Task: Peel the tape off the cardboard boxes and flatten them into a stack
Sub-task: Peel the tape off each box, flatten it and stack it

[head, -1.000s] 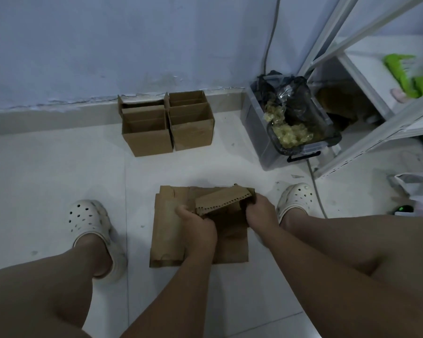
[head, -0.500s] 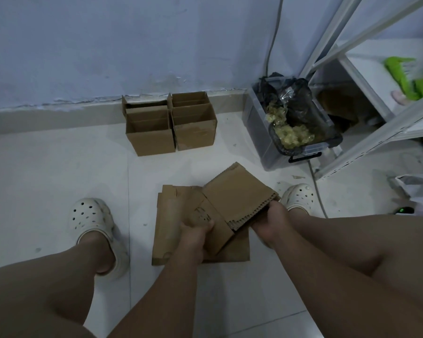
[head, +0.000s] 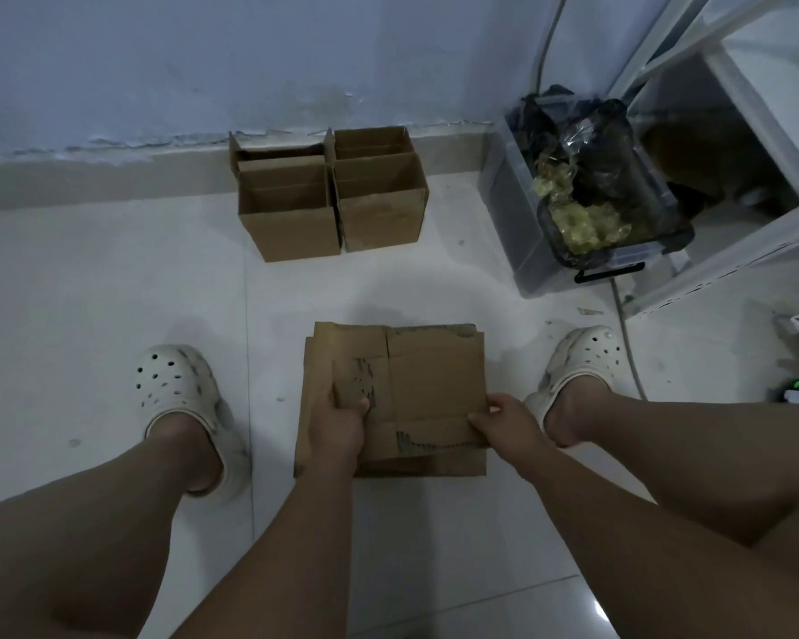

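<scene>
White tiled floor (head: 88, 292) meets a blue wall. Head view: two open, empty boxes (head: 333, 196) stand at the baseboard. Beside them, a clear bin (head: 517, 223) holds crumpled tape. Left hand (head: 337, 426) and right hand (head: 508, 422) each grip the top flattened sheet (head: 434, 385) on the stack between the feet.

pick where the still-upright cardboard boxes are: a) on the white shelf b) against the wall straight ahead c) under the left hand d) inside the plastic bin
b: the upright boxes stand open on the floor against the wall, beyond the flattened stack both hands are holding.
</scene>
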`<state>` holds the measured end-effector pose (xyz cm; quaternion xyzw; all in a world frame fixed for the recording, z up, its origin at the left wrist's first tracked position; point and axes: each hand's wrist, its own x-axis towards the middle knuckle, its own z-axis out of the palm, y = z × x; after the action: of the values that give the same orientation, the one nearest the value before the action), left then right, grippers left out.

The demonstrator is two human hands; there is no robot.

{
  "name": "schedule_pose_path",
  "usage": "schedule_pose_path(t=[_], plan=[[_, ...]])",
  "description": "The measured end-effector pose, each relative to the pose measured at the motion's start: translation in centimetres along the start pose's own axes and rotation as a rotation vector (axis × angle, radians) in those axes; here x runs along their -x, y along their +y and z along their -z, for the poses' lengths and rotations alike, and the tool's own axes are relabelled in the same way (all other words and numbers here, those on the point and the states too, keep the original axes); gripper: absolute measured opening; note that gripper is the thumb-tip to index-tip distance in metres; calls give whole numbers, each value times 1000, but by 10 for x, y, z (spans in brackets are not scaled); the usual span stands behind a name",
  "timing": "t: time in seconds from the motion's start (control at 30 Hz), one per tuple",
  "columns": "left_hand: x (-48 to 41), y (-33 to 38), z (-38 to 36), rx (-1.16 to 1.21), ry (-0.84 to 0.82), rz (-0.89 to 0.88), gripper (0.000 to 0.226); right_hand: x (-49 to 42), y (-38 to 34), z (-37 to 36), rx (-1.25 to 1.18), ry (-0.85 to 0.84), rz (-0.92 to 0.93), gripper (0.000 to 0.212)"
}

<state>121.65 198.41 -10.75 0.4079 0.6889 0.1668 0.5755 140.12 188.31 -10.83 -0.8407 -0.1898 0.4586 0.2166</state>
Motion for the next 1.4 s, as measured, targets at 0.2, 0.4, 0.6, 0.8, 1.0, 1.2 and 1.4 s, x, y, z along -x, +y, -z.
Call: schedule_pose_path(t=[0.2, 0.4, 0.6, 0.8, 1.0, 1.2, 1.4], plan=[[-15, -11, -10, -214, 91, 29, 53, -6, 7, -27, 313, -12, 157, 84], [-24, -33, -16, -779, 95, -243, 62, -14, 18, -46, 486, -178, 166, 69], [-26, -61, -35, -1321, -477, -317, 62, -9, 16, -58, 956, -174, 140, 62], [-41, -23, -42, -1445, -371, -461, 31, -20, -17, -61, 905, -243, 222, 60], [-79, 41, -35, -1360, -39, -745, 26, -31, -60, -54, 775, -135, 317, 55], [-127, 112, -24, -1469, 192, -766, 30, -42, -91, -38, 685, -32, 400, 55], [-174, 168, 10, -1502, 261, -688, 28, -48, -113, -40, 642, -59, 506, 51]])
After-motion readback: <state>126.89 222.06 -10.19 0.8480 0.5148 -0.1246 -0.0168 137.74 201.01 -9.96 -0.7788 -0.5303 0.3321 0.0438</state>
